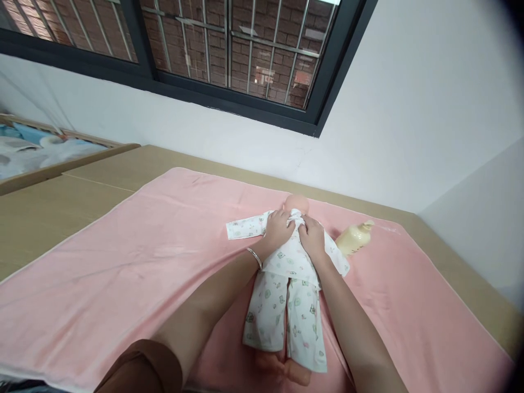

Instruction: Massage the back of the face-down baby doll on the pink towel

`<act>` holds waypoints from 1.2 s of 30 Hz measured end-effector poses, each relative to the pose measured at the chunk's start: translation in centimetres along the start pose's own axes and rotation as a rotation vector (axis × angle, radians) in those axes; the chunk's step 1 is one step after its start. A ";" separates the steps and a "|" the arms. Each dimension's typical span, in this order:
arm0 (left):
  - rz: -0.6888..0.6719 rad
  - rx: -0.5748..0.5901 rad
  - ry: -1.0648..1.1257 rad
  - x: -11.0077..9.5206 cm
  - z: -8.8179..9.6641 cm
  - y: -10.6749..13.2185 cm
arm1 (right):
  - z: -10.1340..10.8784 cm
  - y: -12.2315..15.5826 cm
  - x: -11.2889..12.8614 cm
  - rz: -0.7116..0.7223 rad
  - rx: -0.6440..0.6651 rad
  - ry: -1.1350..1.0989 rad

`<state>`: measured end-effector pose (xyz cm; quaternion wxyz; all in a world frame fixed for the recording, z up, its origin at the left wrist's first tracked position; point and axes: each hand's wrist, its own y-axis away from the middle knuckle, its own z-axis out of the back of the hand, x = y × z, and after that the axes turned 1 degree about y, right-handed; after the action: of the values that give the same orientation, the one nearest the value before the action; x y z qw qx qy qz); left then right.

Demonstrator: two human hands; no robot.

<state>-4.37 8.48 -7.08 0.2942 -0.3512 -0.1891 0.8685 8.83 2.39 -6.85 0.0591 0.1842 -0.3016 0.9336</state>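
Observation:
A baby doll lies stretched out on a pink blanket point(123, 256), its bare head point(296, 204) toward the wall and its feet point(297, 372) toward me. It wears a white printed shirt point(289, 256) and matching trousers point(268, 311). My left hand point(279, 228), with a silver bangle at the wrist, is closed on the shirt by the collar. Opposite it, my right hand point(312, 236) grips the shirt on the other side, fingers bent and thumb inward. One sleeve point(245, 226) spreads out flat to the left. Both hands partly cover the doll's upper chest.
A pale yellow bottle point(355, 238) lies on the blanket right of the doll, close to the right sleeve. The blanket covers a wooden table point(94, 191) against a white wall. A dark-framed window point(229, 90) is above. At far left is a wooden-edged bin point(69, 164) holding plastic-wrapped items.

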 end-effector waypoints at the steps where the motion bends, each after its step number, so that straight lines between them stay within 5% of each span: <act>1: 0.007 -0.018 -0.003 0.0 0.0 0.1 | 0.0 0.2 0.1 -0.017 -0.026 -0.015; 7: 0.079 -0.057 -0.043 -0.6 0.3 0.4 | 0.1 0.8 0.7 -0.166 -0.075 0.047; 15: 0.056 0.036 -0.009 -0.1 0.0 -0.2 | 0.2 -0.4 0.0 -0.041 0.048 0.040; 26: 0.075 -0.054 -0.015 -0.5 0.4 0.4 | 0.3 0.8 0.9 -0.183 -0.096 0.050; 36: 0.014 0.011 -0.004 0.0 0.0 -0.1 | -0.1 -0.1 -0.2 -0.036 0.009 0.004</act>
<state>-4.36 8.54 -6.99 0.2899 -0.3490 -0.1824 0.8723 8.97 2.54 -6.94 0.0758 0.1878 -0.2941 0.9341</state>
